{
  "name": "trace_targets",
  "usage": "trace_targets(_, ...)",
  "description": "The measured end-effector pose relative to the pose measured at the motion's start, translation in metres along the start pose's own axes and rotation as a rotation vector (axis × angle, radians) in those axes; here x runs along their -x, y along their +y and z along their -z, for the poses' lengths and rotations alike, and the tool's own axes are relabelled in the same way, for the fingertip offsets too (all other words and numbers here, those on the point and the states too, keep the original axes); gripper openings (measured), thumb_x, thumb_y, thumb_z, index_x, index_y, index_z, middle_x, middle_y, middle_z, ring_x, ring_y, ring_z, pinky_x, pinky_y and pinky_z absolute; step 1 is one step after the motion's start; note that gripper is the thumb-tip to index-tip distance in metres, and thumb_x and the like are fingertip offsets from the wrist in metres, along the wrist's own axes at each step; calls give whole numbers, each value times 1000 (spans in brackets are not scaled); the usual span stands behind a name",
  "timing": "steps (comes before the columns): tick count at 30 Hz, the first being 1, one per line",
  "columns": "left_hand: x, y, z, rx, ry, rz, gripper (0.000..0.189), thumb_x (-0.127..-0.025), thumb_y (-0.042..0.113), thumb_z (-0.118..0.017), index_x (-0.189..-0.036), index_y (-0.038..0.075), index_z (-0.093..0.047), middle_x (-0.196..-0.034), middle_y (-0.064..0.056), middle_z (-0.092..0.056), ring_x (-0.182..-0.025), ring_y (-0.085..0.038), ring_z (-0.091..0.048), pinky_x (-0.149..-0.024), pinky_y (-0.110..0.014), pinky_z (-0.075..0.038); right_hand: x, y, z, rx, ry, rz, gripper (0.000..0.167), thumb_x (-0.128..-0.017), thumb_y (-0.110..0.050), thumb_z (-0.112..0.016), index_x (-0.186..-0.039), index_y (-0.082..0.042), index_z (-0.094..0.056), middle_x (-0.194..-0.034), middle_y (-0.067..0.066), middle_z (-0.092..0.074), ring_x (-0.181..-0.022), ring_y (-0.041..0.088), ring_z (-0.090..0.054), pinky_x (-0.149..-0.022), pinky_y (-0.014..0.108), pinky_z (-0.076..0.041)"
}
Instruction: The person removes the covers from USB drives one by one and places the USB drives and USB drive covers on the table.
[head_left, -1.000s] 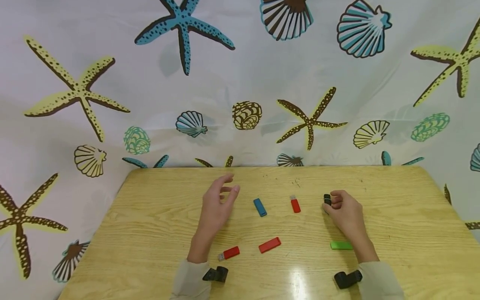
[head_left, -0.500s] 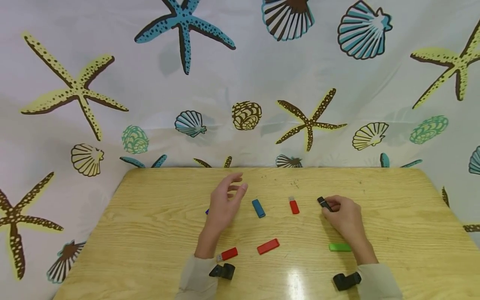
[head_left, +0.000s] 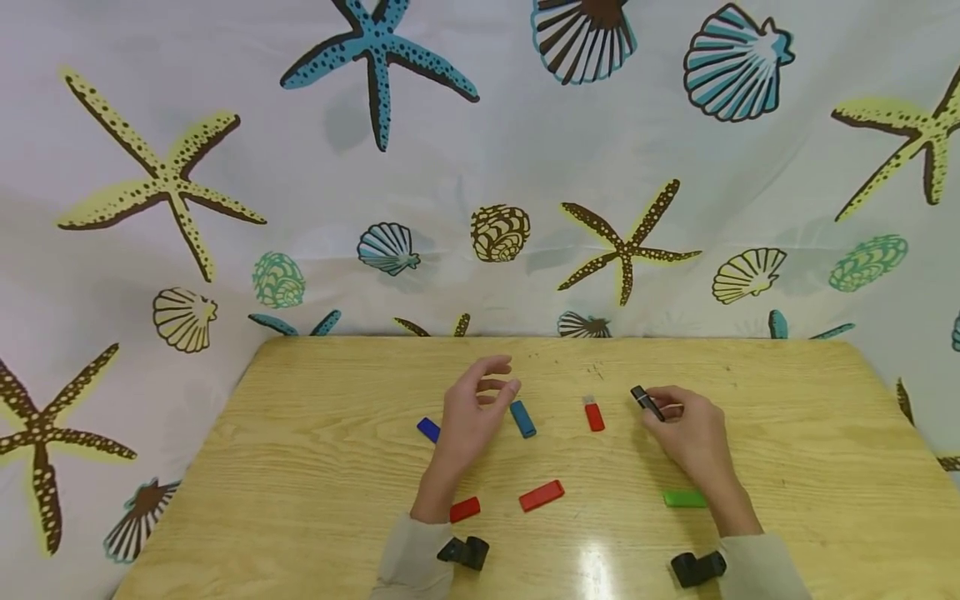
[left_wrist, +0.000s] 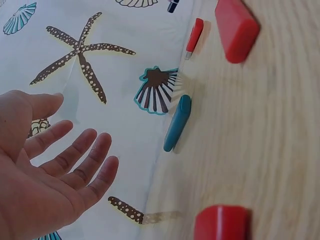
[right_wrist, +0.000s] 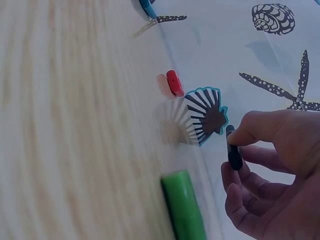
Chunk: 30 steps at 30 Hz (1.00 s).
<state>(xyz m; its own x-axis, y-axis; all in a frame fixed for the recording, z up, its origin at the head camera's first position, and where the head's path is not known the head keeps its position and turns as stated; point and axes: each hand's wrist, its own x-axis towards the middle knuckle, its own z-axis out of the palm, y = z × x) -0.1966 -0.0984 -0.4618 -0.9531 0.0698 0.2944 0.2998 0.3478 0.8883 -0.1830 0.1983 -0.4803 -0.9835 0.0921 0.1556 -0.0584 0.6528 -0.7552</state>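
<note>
My right hand (head_left: 690, 425) pinches a black USB stick (head_left: 647, 402) with a silver band between thumb and fingers, raised over the table; the right wrist view shows its dark end (right_wrist: 235, 159) poking out below the thumb. My left hand (head_left: 474, 412) hovers with loosely bent fingers and holds nothing, as the left wrist view confirms. Nearest to it lies a teal USB stick (head_left: 522, 419). A dark blue stick (head_left: 428, 429) is partly covered by that hand. Between the hands, a red USB stick (head_left: 593, 415) lies with its metal plug bare.
On the wooden table (head_left: 315, 467) lie a flat red stick (head_left: 542, 496), another red stick (head_left: 465, 509) partly behind my left wrist, and a green stick (head_left: 684, 498) beside my right forearm. A cloth (head_left: 450, 167) printed with shells and starfish hangs behind.
My left hand has moved right toward the teal stick, uncovering the dark blue one. The black USB stick has been lifted and tilted to the left in my right hand.
</note>
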Motion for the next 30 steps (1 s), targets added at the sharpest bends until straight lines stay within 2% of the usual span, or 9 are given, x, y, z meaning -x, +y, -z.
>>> trace_targets(4,2,1,-3,12,2,-9,35,-99,18,-71,-133,12,-65,-122,-8,-68,-106,-28,-70,-90,-50,-57,1,-5,-2,-50,2,23,26,-90,-5,-73,-116,0,-74,-102,17,-72,-90,31,-73,-74,36,-61)
trace_targets(11,2,3,-9,51,-20,-52,33,-98,16,-73,-130,13,-68,-116,-11,-70,-102,-29,-70,-87,-49,-58,4,-16,-5,-106,21,123,22,-91,-5,-75,-113,-4,-76,-102,12,-75,-88,26,-73,-70,20,-55)
trace_targets(14,3,4,-11,58,-41,-48,32,-97,14,-73,-129,13,-69,-116,-13,-70,-102,-30,-70,-87,-48,-58,6,-22,-6,-138,27,165,21,-90,-4,-77,-111,-5,-76,-102,10,-76,-87,24,-72,-69,20,-55)
trace_targets(19,5,7,-14,48,-82,-30,33,-98,14,-72,-130,14,-68,-113,-7,-71,-100,-24,-72,-87,-42,-59,8,-31,-10,-196,26,241,21,-88,-1,-78,-109,-6,-77,-101,7,-76,-86,22,-71,-66,20,-54)
trace_targets(22,6,8,-16,44,-111,-39,33,-98,14,-72,-131,14,-68,-111,-9,-72,-98,-23,-72,-86,-41,-59,9,-35,-13,-218,22,289,20,-87,1,-78,-106,-7,-78,-98,4,-76,-84,18,-71,-65,21,-55)
trace_targets(30,9,9,-23,76,-164,-58,33,-99,15,-72,-132,15,-68,-113,-10,-72,-97,-19,-73,-84,-44,-60,13,-46,-19,-243,-21,334,20,-87,-2,-82,-104,-11,-78,-97,-2,-76,-86,11,-69,-67,25,-56)
